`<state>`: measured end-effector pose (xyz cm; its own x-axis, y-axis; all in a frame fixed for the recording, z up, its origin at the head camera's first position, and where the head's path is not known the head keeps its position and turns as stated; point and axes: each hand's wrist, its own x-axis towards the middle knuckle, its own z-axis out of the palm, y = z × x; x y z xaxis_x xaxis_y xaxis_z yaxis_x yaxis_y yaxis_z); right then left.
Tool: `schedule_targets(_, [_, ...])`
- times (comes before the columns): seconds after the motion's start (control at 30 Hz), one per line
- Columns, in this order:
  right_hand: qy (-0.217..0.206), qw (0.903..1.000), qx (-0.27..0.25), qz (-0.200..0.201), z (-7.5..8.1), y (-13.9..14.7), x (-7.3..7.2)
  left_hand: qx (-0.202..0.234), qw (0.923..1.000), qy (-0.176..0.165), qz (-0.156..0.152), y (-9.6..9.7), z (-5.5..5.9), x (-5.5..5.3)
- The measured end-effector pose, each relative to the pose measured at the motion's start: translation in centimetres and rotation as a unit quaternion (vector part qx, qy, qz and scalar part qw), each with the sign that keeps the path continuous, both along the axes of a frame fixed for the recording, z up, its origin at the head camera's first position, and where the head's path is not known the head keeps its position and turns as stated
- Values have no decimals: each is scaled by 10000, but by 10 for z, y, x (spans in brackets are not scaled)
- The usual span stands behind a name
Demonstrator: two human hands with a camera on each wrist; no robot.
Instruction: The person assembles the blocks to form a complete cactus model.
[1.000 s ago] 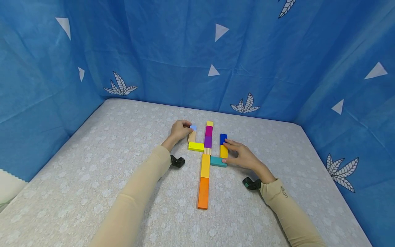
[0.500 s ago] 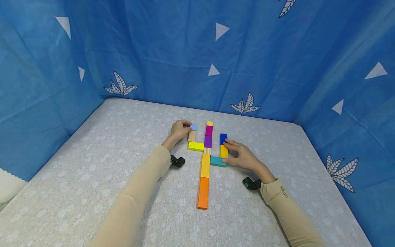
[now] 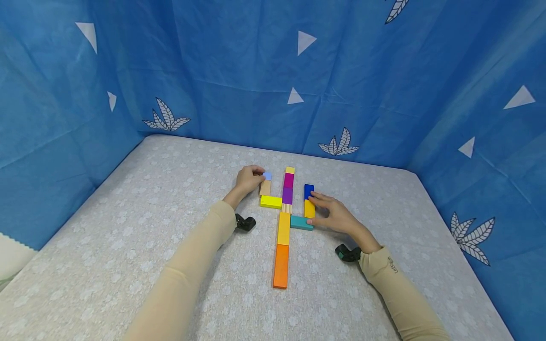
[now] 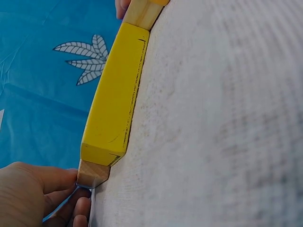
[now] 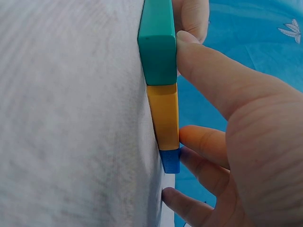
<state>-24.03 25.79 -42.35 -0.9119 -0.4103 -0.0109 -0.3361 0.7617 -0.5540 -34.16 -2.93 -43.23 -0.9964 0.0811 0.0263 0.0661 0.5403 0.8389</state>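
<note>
My left hand (image 3: 249, 179) pinches a light blue block (image 3: 267, 175) at the far end of a beige wooden block (image 3: 265, 188); the left wrist view shows the thumb by the wood's edge. Beside it lies a yellow block (image 4: 111, 90), touching the central row. My right hand (image 3: 334, 214) rests relaxed fingers on three blocks: the thumb on a teal block (image 5: 158, 42), others on an orange-yellow block (image 5: 164, 116) and a dark blue block (image 3: 309, 191). The central row holds purple (image 3: 287, 195), magenta (image 3: 289, 180), orange-yellow (image 3: 283, 228) and orange (image 3: 281, 266) blocks.
A patterned pale cloth (image 3: 213, 284) covers the table. Blue curtains (image 3: 239, 61) enclose its back and sides. A small yellow block (image 3: 290, 170) ends the row at the far side, and a striped wooden block (image 3: 286, 208) sits mid-row. Black wrist cameras (image 3: 246, 223) hang under both wrists.
My left thumb has drawn back slightly to the left, showing more of the beige block. The right hand and the blocks stay where they were.
</note>
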Motion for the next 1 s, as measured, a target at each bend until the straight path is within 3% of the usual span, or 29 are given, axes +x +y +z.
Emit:
schedule_targets(0.4, [-40, 10000, 39, -33, 1, 0, 0, 81, 9999, -105, 9, 0, 1, 0])
schedule_targets(0.6, [-35, 10000, 29, 7, 1, -1, 1, 169, 9996, -210, -126, -4, 4, 2])
schedule_targets(0.9, [-96, 9999, 37, -33, 1, -2, 0, -223, 9981, -314, -487, -22, 19, 20])
schedule_targets(1.0, [-61, 10000, 23, -37, 1, -1, 0, -468, 9972, -91, -579, -30, 23, 30])
